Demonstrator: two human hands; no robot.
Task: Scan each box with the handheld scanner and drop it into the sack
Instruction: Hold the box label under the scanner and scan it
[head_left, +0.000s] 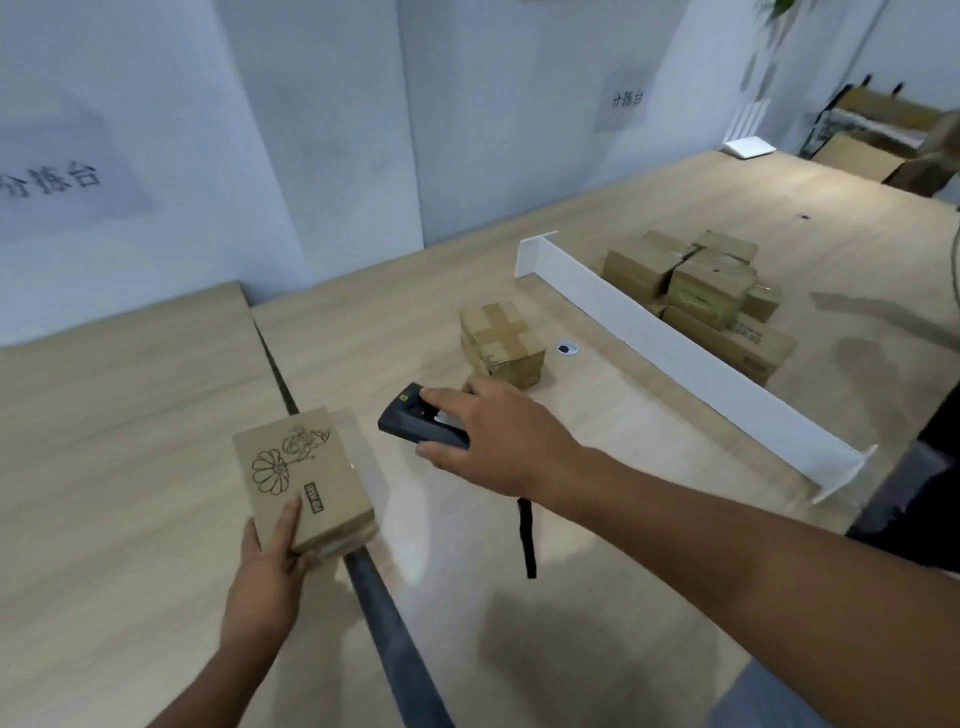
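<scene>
While the left hand (265, 571) gripped a printed box (301, 478), the right hand (498, 436) clasped the scanner (402, 422). A taped box (501, 343) sat on the desk (130, 467), twelve o'clock from that hand.

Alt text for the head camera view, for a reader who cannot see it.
A person's left hand holds a flower-printed box over a wooden table while the right hand grips a black handheld scanner beside it. A taped box stands behind them, and more boxes are piled beyond a white divider.
</scene>
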